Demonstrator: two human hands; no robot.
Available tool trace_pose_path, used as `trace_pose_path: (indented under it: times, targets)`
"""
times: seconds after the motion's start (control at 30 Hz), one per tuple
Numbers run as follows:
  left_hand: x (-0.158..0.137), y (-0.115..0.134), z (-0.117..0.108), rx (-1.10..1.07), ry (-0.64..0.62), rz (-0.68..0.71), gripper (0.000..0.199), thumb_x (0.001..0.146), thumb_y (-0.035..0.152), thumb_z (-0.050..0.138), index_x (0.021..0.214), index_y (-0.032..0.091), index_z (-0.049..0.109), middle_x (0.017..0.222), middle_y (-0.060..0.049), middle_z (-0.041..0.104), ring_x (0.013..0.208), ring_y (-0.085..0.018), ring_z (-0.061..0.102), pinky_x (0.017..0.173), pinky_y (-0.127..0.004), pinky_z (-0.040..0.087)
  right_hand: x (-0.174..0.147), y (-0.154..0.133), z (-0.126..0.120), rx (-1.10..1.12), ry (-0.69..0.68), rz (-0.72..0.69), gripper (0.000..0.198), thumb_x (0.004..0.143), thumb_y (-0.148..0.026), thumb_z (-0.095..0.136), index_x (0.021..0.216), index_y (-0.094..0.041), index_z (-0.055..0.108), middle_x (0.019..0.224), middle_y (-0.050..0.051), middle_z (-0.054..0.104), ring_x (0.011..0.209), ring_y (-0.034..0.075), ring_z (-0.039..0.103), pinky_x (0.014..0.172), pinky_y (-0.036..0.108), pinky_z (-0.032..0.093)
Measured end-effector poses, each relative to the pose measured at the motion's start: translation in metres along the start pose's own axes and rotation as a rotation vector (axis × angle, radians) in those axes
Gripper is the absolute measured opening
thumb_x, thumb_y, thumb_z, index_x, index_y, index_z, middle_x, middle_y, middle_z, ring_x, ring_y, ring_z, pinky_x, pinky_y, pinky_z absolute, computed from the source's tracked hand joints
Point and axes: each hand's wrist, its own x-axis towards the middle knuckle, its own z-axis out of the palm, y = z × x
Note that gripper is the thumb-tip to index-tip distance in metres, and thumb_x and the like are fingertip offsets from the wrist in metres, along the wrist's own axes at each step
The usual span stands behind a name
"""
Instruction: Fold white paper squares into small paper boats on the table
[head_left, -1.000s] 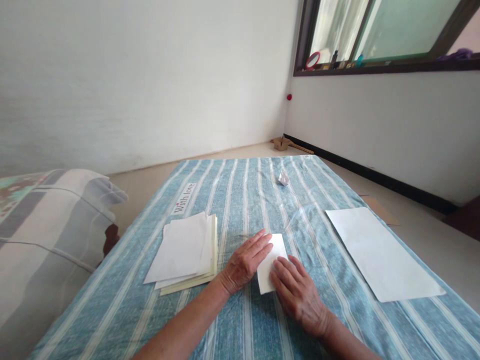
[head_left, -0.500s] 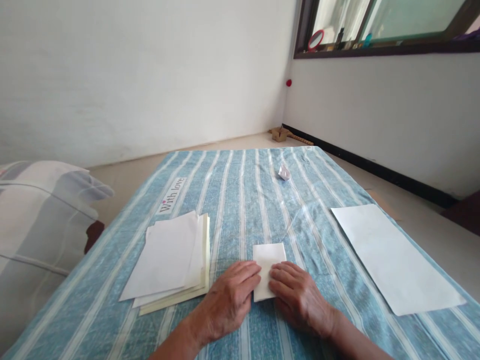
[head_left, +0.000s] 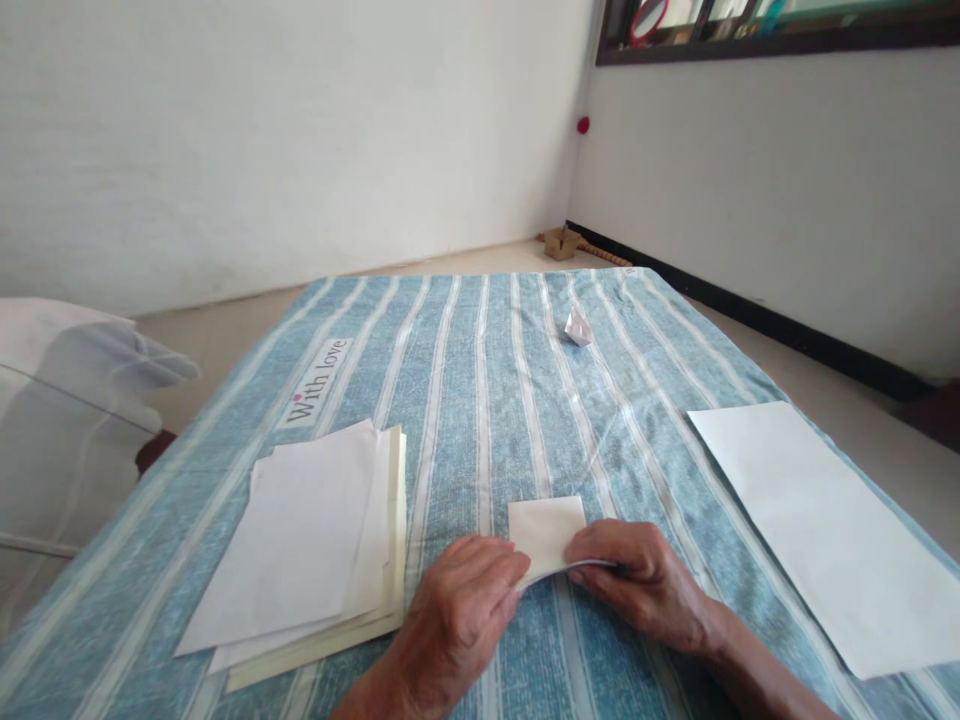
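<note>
A small folded piece of cream-white paper (head_left: pixel 546 525) is between my hands near the front of the table. Its near edge is raised and bowed, while the far part lies low over the cloth. My left hand (head_left: pixel 469 595) pinches the near left corner, with the thumb tucked mostly out of sight. At the right side, my right hand (head_left: pixel 649 580) holds the paper between thumb below and fingers above.
A stack of white and pale yellow sheets (head_left: pixel 300 540) lies on the left. One large white sheet (head_left: pixel 817 530) rests at the right edge. Farther back on the striped tablecloth (head_left: pixel 457 400) sits a small folded paper piece (head_left: pixel 577 327).
The folded paper lay flat under both hands; now its near edge is lifted and curved. My right hand has turned to grip its side. The view has tilted down slightly.
</note>
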Motion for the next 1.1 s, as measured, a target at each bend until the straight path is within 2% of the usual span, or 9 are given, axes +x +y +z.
trace_pose_path:
  times: [0.1, 0.23, 0.33, 0.4, 0.57, 0.7, 0.83, 1.1]
  targets:
    - [0.001, -0.002, 0.003, -0.053, -0.066, -0.111, 0.018, 0.090, 0.011, 0.047, 0.096, 0.018, 0.063, 0.073, -0.002, 0.065, 0.068, -0.016, 0.064, 0.062, -0.029, 0.055, 0.005, 0.001, 0.001, 0.112, 0.031, 0.201, 0.025, 0.090, -0.033, 0.056, 0.076, -0.017, 0.069, 0.067, -0.001, 0.064, 0.061, 0.012, 0.058, 0.058, 0.022, 0.047]
    - [0.000, -0.007, 0.011, -0.040, 0.006, -0.256, 0.034, 0.088, 0.014, 0.050, 0.121, 0.015, 0.054, 0.078, -0.003, 0.066, 0.069, -0.016, 0.066, 0.062, -0.029, 0.057, 0.012, 0.004, 0.003, 0.170, 0.048, 0.389, 0.024, 0.085, -0.034, 0.060, 0.070, -0.016, 0.068, 0.061, -0.002, 0.059, 0.056, 0.010, 0.051, 0.052, 0.020, 0.040]
    - [-0.001, -0.009, 0.016, -0.032, 0.021, -0.334, 0.039, 0.086, 0.015, 0.052, 0.125, 0.016, 0.049, 0.073, 0.000, 0.065, 0.066, -0.016, 0.066, 0.061, -0.028, 0.057, 0.015, 0.005, 0.006, 0.230, 0.067, 0.480, 0.023, 0.083, -0.032, 0.061, 0.068, -0.016, 0.066, 0.058, -0.003, 0.055, 0.053, 0.009, 0.047, 0.048, 0.020, 0.035]
    - [-0.001, -0.008, 0.019, -0.005, 0.034, -0.351, 0.040, 0.086, 0.016, 0.051, 0.125, 0.017, 0.048, 0.069, 0.002, 0.064, 0.063, -0.015, 0.065, 0.060, -0.029, 0.056, 0.015, 0.005, 0.010, 0.229, 0.111, 0.506, 0.019, 0.083, -0.031, 0.061, 0.073, -0.016, 0.067, 0.060, -0.003, 0.057, 0.054, 0.010, 0.049, 0.049, 0.020, 0.037]
    - [-0.002, -0.004, 0.023, 0.035, 0.083, -0.368, 0.046, 0.088, 0.018, 0.050, 0.132, 0.014, 0.042, 0.065, 0.002, 0.063, 0.057, -0.015, 0.063, 0.058, -0.029, 0.056, 0.014, 0.007, 0.021, 0.093, 0.256, 0.494, 0.019, 0.081, -0.032, 0.062, 0.094, -0.018, 0.064, 0.063, -0.002, 0.061, 0.054, 0.013, 0.054, 0.050, 0.023, 0.044]
    - [-0.004, -0.005, 0.025, 0.042, 0.096, -0.373, 0.046, 0.088, 0.018, 0.050, 0.133, 0.013, 0.041, 0.062, 0.004, 0.062, 0.056, -0.014, 0.063, 0.058, -0.028, 0.056, 0.012, 0.010, 0.024, -0.043, 0.343, 0.468, 0.028, 0.082, -0.032, 0.060, 0.106, -0.019, 0.058, 0.053, -0.007, 0.052, 0.045, 0.012, 0.050, 0.043, 0.021, 0.042]
    - [-0.005, -0.005, 0.026, 0.051, 0.112, -0.365, 0.045, 0.089, 0.020, 0.050, 0.133, 0.013, 0.041, 0.061, 0.004, 0.061, 0.056, -0.014, 0.063, 0.058, -0.028, 0.056, 0.012, 0.010, 0.026, -0.127, 0.373, 0.409, 0.028, 0.083, -0.032, 0.058, 0.107, -0.018, 0.055, 0.050, -0.009, 0.047, 0.040, 0.011, 0.048, 0.039, 0.020, 0.041]
    - [-0.003, -0.001, 0.025, 0.103, 0.091, -0.331, 0.046, 0.089, 0.015, 0.048, 0.134, 0.014, 0.040, 0.061, 0.003, 0.059, 0.057, -0.016, 0.061, 0.056, -0.030, 0.054, 0.013, 0.008, 0.031, -0.238, 0.413, 0.336, 0.025, 0.086, -0.037, 0.056, 0.102, -0.018, 0.057, 0.053, -0.005, 0.057, 0.038, 0.011, 0.052, 0.038, 0.020, 0.046]
